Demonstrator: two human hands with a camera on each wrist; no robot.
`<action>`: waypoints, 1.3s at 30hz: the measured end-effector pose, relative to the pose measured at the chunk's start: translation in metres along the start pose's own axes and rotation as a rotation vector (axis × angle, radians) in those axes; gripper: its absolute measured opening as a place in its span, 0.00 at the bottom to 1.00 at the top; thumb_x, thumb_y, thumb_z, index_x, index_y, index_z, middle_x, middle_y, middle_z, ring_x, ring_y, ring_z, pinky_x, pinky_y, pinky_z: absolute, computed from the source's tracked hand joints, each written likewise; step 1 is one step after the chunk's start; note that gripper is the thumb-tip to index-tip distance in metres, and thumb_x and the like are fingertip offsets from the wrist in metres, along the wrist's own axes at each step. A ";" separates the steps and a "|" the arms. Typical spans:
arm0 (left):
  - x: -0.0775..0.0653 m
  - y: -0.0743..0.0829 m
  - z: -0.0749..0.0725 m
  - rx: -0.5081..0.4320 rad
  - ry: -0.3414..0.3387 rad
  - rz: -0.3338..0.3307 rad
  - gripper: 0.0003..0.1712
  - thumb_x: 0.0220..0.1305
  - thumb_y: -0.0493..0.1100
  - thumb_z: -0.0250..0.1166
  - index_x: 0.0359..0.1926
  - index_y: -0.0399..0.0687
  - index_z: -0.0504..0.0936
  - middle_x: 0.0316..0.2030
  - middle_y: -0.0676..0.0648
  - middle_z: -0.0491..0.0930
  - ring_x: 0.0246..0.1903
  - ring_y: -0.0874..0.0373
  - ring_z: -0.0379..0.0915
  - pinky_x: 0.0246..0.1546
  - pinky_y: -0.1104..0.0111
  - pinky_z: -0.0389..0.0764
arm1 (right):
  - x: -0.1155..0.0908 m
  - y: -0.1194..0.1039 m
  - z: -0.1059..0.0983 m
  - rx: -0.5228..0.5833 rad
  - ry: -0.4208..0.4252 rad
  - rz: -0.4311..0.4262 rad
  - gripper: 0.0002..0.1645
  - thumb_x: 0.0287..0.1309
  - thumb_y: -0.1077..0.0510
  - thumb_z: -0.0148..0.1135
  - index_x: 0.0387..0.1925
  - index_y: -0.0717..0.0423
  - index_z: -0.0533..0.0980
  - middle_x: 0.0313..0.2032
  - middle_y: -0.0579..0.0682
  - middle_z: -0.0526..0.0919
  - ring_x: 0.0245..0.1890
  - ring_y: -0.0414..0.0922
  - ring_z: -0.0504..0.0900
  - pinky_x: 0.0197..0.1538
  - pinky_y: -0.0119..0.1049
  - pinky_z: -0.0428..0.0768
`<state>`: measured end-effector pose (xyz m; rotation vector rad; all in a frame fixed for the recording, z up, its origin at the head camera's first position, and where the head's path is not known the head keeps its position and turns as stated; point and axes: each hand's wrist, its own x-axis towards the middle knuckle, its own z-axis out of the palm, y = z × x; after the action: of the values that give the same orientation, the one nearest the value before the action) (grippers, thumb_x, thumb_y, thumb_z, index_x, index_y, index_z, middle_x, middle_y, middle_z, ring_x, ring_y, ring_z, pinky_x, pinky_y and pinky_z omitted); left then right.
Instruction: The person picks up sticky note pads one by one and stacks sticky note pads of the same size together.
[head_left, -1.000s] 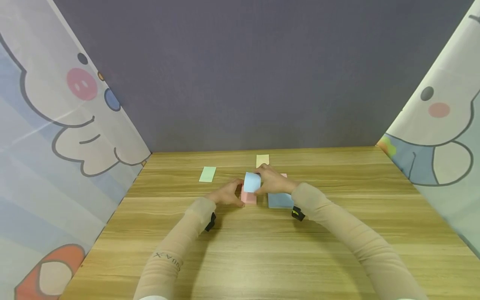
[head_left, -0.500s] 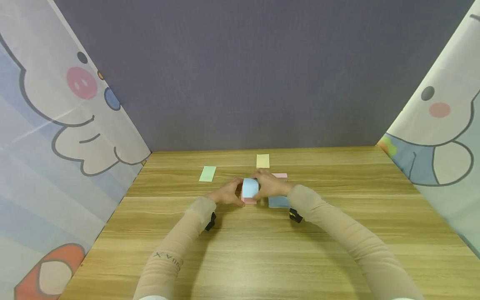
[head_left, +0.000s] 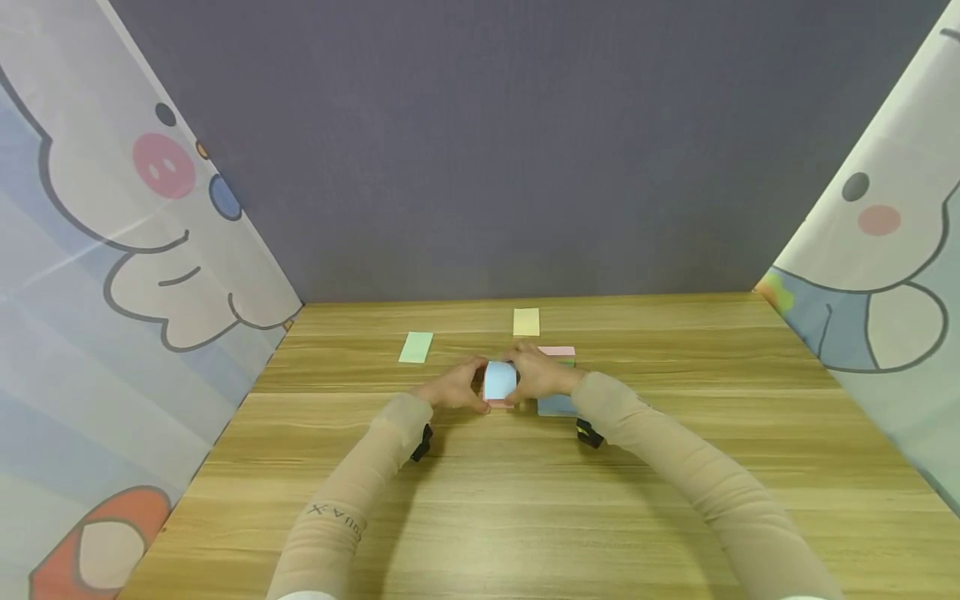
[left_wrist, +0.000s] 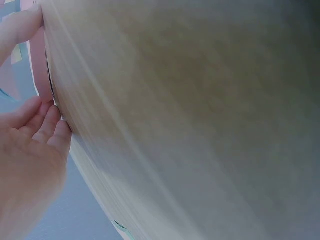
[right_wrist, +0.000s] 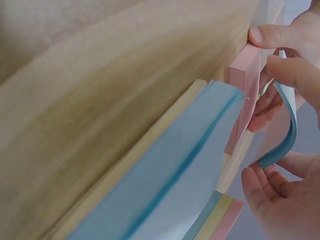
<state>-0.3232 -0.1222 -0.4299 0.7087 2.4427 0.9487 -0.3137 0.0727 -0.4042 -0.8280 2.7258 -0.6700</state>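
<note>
A pink sticky note pad (right_wrist: 244,80) lies on the table, with my left hand (head_left: 453,388) gripping its near and far edges between thumb and fingers. In the left wrist view the pad's pink side (left_wrist: 39,67) shows between the fingertips. My right hand (head_left: 540,373) pinches a light blue sticky note (head_left: 500,379) by opposite edges, so it bows into a curve. The blue note hangs over the pink pad and hides most of it from the head view. A gap between note and pad shows in the right wrist view.
Right of the hands lie a larger blue pad (head_left: 557,407) and a striped stack of blue, yellow and pink (right_wrist: 217,217), partly covered by the right hand. A green sticky note (head_left: 416,347) lies to the left, and a yellow sticky note (head_left: 527,322) lies towards the back wall.
My right hand has brought the blue sticky note down and slightly left over the pink pad, covering more of it. The left hand stays where it was.
</note>
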 end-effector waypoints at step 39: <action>0.000 0.000 -0.001 0.091 0.010 -0.040 0.50 0.44 0.45 0.73 0.65 0.41 0.55 0.61 0.45 0.59 0.57 0.50 0.60 0.58 0.56 0.65 | 0.009 0.004 0.012 -0.011 -0.048 0.017 0.44 0.37 0.46 0.73 0.56 0.59 0.69 0.54 0.55 0.68 0.49 0.49 0.65 0.49 0.43 0.73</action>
<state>-0.3235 -0.1224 -0.4292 0.6841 2.5128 0.8326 -0.3188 0.0662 -0.4168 -0.8116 2.6933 -0.6241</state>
